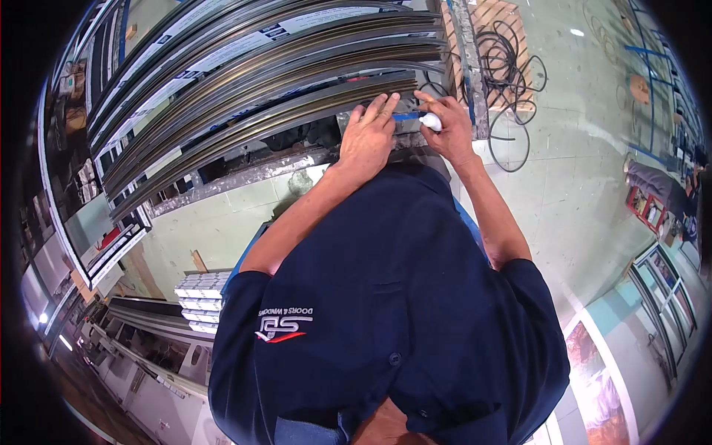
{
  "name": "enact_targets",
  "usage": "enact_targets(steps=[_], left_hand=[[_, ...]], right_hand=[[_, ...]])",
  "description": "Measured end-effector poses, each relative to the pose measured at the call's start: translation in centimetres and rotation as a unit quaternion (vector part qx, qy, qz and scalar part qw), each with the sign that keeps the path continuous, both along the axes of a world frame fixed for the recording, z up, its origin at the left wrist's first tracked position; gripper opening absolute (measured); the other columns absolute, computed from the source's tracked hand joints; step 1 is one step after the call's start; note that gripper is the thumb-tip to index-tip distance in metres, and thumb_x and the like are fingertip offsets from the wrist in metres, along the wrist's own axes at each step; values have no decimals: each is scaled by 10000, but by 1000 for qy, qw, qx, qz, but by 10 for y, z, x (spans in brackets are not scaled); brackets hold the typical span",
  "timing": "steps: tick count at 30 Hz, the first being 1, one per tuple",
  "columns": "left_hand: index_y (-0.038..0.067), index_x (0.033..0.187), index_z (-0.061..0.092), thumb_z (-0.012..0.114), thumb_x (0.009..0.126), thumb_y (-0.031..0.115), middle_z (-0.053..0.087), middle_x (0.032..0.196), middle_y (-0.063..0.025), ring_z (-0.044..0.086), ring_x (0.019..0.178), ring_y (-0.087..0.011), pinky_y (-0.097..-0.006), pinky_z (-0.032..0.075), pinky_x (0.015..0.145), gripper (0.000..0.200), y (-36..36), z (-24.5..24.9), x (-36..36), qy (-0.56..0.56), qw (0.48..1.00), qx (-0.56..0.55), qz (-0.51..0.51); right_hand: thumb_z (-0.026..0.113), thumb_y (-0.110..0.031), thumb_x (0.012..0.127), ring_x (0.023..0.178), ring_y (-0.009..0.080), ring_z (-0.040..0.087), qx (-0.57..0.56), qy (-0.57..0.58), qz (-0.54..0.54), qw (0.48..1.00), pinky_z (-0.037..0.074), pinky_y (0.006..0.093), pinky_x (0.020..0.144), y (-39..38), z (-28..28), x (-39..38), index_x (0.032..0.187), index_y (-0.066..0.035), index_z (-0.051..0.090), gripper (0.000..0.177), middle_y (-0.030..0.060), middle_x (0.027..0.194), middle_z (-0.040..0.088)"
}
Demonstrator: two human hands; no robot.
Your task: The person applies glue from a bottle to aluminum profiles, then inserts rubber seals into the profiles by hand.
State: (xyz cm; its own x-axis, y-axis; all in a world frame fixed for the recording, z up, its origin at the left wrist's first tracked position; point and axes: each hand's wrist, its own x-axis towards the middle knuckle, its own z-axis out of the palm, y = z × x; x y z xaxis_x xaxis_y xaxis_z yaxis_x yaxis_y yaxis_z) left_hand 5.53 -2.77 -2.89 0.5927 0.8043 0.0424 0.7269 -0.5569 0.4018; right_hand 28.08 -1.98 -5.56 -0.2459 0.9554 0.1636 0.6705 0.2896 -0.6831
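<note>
My left hand (367, 139) lies with its fingers stretched out on the near dark metal profile (326, 98), close to its right end. My right hand (451, 132) is closed around a small white bottle (430, 122), with the index finger reaching toward that profile end. What the bottle's tip touches is too small to tell. Several more long bronze-and-black profiles (297, 53) lie side by side beyond it. A blue strip (405, 116) shows between my two hands.
The profiles rest on a worn bench frame (245, 178). A tangled black hose (512, 67) lies on a wooden pallet (486, 13) at the right. Stacked wrapped white bars (202, 297) stand at the lower left. At the far right are a person (656, 185) and a red crate (647, 209).
</note>
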Motion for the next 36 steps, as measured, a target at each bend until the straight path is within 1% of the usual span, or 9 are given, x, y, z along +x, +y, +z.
enact_targets(steps=[11, 14, 16, 22, 25, 27, 31, 34, 36], left_hand=[[46, 1071, 744, 797, 823, 187, 603, 1469, -80, 564, 1265, -299, -477, 440, 1017, 290, 19, 19, 9, -29, 997, -63, 37], [40, 1110, 742, 776, 841, 138, 700, 1244, -95, 615, 1123, -296, -434, 489, 928, 288, 51, 19, 18, -103, 992, -25, 65], [60, 1096, 750, 762, 825, 100, 680, 1067, -95, 611, 1031, -290, -417, 491, 867, 274, 75, 22, 28, -126, 990, 35, 61], [60, 1125, 745, 761, 823, 113, 628, 1039, -77, 601, 1022, -294, -431, 496, 877, 307, 120, 13, 44, -18, 999, 49, -10], [50, 1077, 742, 755, 826, 121, 613, 999, -80, 589, 1012, -289, -424, 488, 871, 261, 124, 11, 48, 23, 998, 47, -39], [39, 1035, 737, 749, 833, 124, 607, 987, -84, 587, 1003, -292, -427, 486, 862, 220, 129, 10, 47, 58, 996, 43, -50], [32, 987, 643, 690, 878, 94, 594, 973, -105, 582, 988, -326, -446, 474, 860, 135, 132, 7, 48, -4, 999, 37, -27], [32, 995, 615, 673, 901, 105, 626, 1036, -112, 585, 1012, -338, -464, 465, 878, 132, 133, 15, 44, 10, 999, -45, -15], [30, 1035, 632, 695, 898, 126, 646, 1086, -111, 591, 1054, -338, -461, 463, 910, 178, 134, 21, 43, 12, 996, -87, -10]], right_hand=[[770, -56, 690, 850, 262, 633, -7, 31, 35, 999, 534, 382, 771, 6, 8, 10, 993, -71, 701, 311, 0, 1292, 721], [771, -60, 688, 800, 267, 621, -6, 61, 56, 997, 532, 381, 742, 10, 7, 17, 986, -75, 692, 308, -1, 1333, 706], [775, -62, 686, 786, 271, 615, -18, 64, 62, 996, 527, 387, 727, 12, 7, 20, 1024, -91, 706, 346, 2, 1248, 734], [795, -130, 717, 755, 280, 619, -30, 47, 75, 996, 500, 422, 686, 18, 17, 29, 1211, -177, 725, 501, 62, 770, 635], [796, -126, 714, 767, 277, 632, -45, 54, 91, 993, 512, 418, 691, 20, 17, 32, 1168, -159, 727, 461, 49, 866, 704], [797, -136, 721, 805, 274, 643, -55, 40, 106, 992, 528, 418, 734, 21, 10, 34, 1274, -163, 689, 563, 34, 889, 715], [802, -137, 726, 839, 269, 656, -79, 23, 127, 989, 539, 417, 762, 25, 6, 38, 1317, -156, 673, 605, 26, 937, 737], [806, -86, 697, 779, 280, 645, -41, 65, 145, 986, 533, 402, 713, 29, 10, 38, 1142, -130, 721, 455, 17, 1026, 757], [816, -113, 711, 822, 270, 656, -66, 28, 142, 987, 538, 410, 751, 29, 22, 40, 1284, -148, 677, 591, 13, 996, 757]])
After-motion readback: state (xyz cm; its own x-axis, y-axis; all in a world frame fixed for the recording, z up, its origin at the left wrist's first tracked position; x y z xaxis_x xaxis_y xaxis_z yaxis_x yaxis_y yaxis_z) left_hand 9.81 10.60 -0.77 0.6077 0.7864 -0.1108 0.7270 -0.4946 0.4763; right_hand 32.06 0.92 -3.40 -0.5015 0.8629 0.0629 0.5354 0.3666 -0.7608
